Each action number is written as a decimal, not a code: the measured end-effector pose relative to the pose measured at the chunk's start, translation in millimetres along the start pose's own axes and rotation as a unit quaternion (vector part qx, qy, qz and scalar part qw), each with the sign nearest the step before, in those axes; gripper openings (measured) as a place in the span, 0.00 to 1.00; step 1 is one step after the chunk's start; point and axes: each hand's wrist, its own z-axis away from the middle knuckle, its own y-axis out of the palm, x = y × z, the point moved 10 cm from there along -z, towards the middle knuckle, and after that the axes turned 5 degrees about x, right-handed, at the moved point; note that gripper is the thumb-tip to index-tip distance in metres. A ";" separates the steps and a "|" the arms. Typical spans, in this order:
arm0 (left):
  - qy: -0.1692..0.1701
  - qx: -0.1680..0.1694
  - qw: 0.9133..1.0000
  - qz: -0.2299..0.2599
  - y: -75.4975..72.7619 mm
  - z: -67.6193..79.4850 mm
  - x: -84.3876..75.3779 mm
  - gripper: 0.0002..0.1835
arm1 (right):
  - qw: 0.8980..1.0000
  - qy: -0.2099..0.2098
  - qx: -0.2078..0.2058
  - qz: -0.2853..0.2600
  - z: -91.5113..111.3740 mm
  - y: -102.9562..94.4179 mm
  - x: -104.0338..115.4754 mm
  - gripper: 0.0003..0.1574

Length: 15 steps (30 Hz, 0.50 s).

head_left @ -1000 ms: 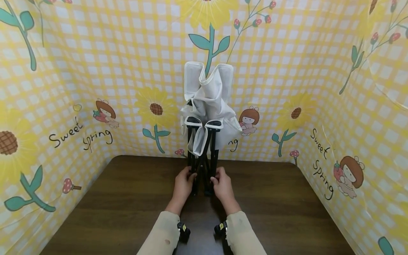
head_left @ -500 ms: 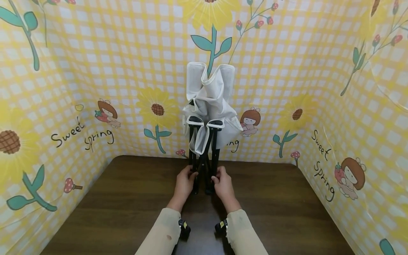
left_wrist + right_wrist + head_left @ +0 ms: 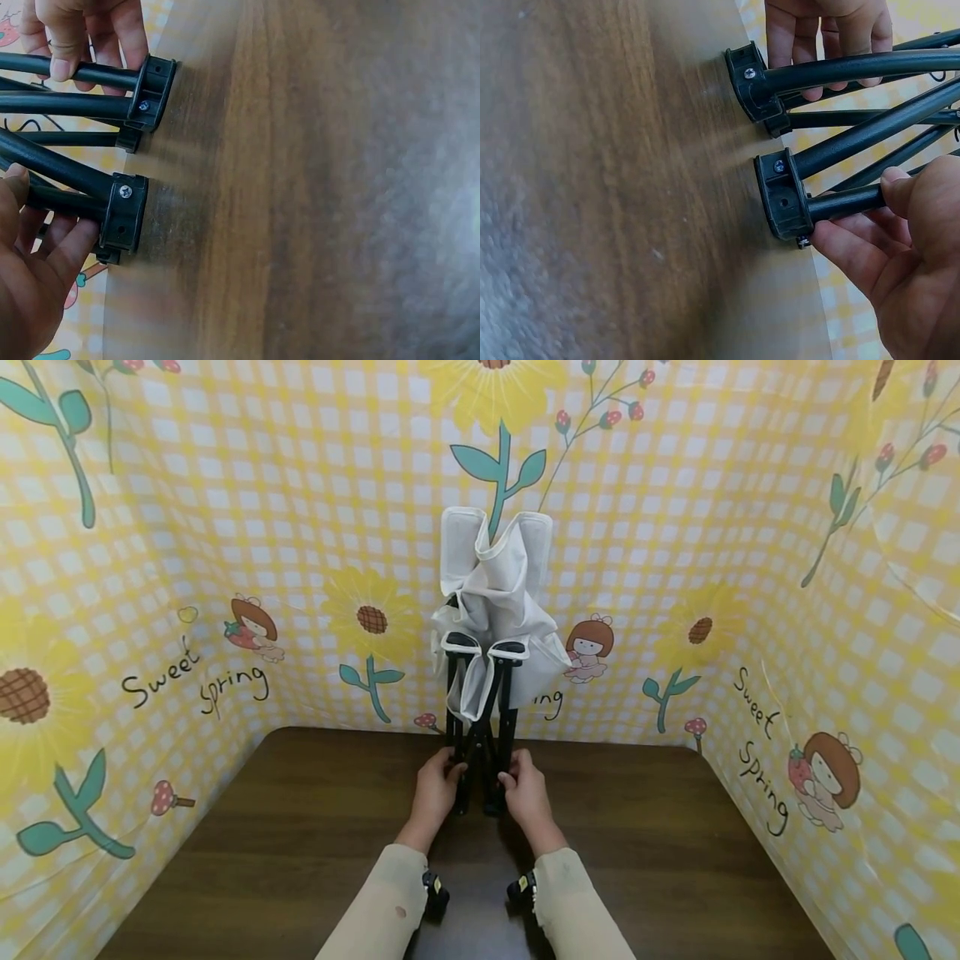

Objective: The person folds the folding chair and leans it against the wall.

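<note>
A small folded camping chair (image 3: pixel 504 568) stands upright at the far part of the table, white fabric bunched on top and black tube legs below. My left hand (image 3: pixel 435 789) pinches a leg tube low on the left side, thumb on the near face. On the right side, my right hand (image 3: pixel 527 787) grips another leg the same way. In the left wrist view a black plastic foot (image 3: pixel 126 214) with a screw sits right at the tabletop, just below the left fingers. The right wrist view has a matching foot (image 3: pixel 784 195) beside the right fingertips.
The dark wooden table (image 3: pixel 285 860) has its back edge just behind the chair. A yellow checked cloth (image 3: pixel 675 485) with flowers and printed figures hangs at the back and both sides. Each wrist wears a small black camera (image 3: pixel 435 893) by a beige sleeve (image 3: pixel 378 902).
The head view has shifted slightly. Both hands keep the same hold on the legs, and the chair stays folded and upright.
</note>
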 end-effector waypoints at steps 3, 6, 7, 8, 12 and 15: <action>0.001 -0.004 1.000 -0.004 1.3 -2.5 0.6 0.10 | 1.000 -0.003 -0.004 0.000 -3.0 -1.3 -1.1 0.14; 0.001 -0.007 1.000 -0.007 2.2 -5.5 0.8 0.10 | 1.000 -0.003 -0.010 0.001 -6.3 -2.6 -2.7 0.14; 0.001 -0.007 1.000 -0.008 2.7 -6.4 1.1 0.10 | 1.000 -0.003 -0.012 0.001 -7.2 -3.0 -3.0 0.14; 0.000 -0.007 1.000 -0.007 2.9 -7.0 1.2 0.11 | 1.000 -0.001 -0.014 0.001 -7.8 -3.2 -3.4 0.14; 0.000 -0.006 1.000 -0.009 3.7 -7.6 1.7 0.12 | 1.000 0.012 -0.010 0.002 -9.1 -0.8 -6.1 0.15; 0.005 -0.008 1.000 -0.012 3.2 -7.8 0.7 0.12 | 1.000 0.016 -0.011 0.005 -10.6 0.7 -7.6 0.15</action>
